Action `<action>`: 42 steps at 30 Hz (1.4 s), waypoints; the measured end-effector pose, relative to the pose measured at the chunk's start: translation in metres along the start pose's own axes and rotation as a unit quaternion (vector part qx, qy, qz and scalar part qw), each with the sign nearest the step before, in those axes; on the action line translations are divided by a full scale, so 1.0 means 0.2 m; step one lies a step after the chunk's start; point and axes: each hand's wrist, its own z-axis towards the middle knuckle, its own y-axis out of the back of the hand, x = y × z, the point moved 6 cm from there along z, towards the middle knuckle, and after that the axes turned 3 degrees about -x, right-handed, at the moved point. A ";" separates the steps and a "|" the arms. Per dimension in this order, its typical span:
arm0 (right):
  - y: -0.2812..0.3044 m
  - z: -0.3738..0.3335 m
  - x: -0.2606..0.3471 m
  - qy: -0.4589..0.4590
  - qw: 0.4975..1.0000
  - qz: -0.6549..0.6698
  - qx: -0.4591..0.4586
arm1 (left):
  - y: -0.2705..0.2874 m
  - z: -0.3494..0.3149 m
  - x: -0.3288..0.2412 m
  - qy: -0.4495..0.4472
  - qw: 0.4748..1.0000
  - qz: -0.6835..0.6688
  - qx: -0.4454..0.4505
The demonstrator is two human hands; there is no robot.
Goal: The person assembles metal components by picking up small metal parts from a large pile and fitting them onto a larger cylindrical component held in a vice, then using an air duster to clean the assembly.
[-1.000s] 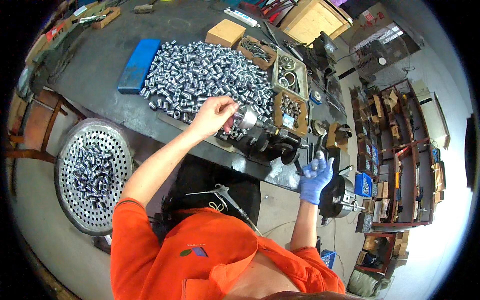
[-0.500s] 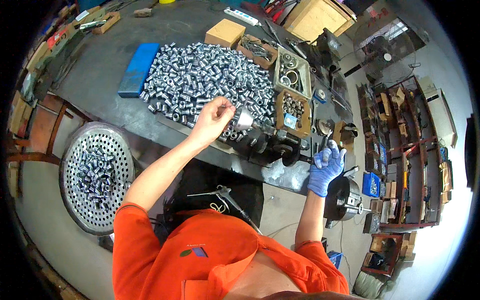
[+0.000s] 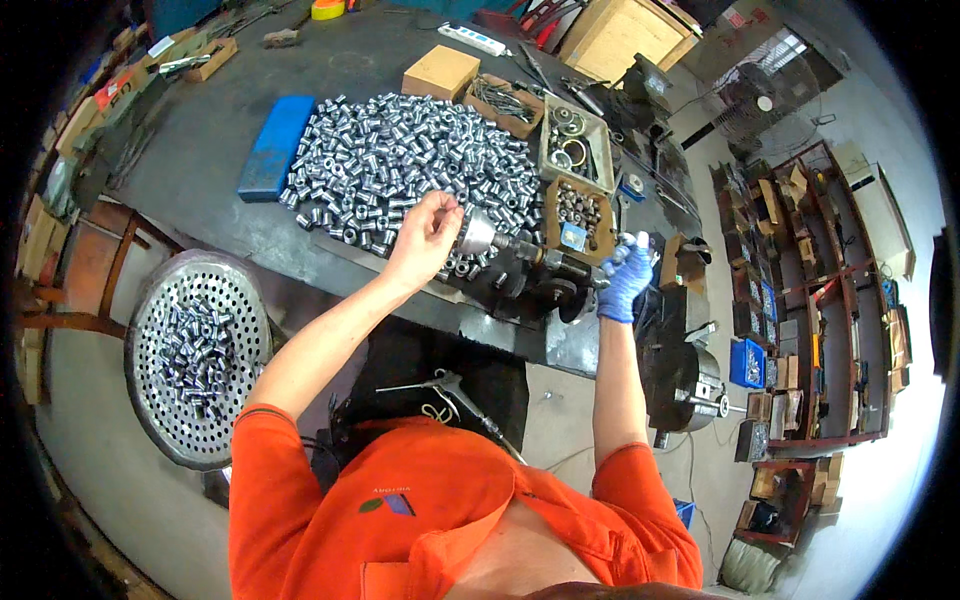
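My bare left hand (image 3: 428, 238) is closed in a pinch right beside the silver cone-shaped chuck (image 3: 478, 233) of a dark bench fixture (image 3: 535, 262). What its fingertips hold is hidden. At the fixture's right end is my right hand (image 3: 628, 275) in a blue glove, its fingers curled in. Whatever lies within that grip cannot be made out. Behind the left hand spreads a large heap of shiny metal sleeves (image 3: 400, 160), and a few loose ones lie under the chuck.
A perforated round metal stool (image 3: 150, 400) bears more sleeves at left. Behind the fixture stand a carton of small parts (image 3: 552, 235) and a tray of rings (image 3: 602, 178). A blue box (image 3: 272, 150) borders the heap. An air gun (image 3: 452, 388) hangs below the bench edge.
My right hand has moved left and away from me, to the fixture's end. My left hand stays by the chuck, and the view has shifted slightly.
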 end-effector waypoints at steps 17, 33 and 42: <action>0.32 -0.52 -0.01 -0.043 0.994 0.096 -0.022 | -0.04 0.01 0.02 -0.012 1.000 -0.026 0.000; 0.21 0.02 -0.20 -0.036 0.989 -0.085 -0.115 | -0.02 0.01 0.05 0.077 0.992 -0.098 -0.013; -0.01 -0.24 0.26 0.033 0.988 0.149 0.030 | 0.01 0.01 0.05 0.130 0.978 -0.160 0.016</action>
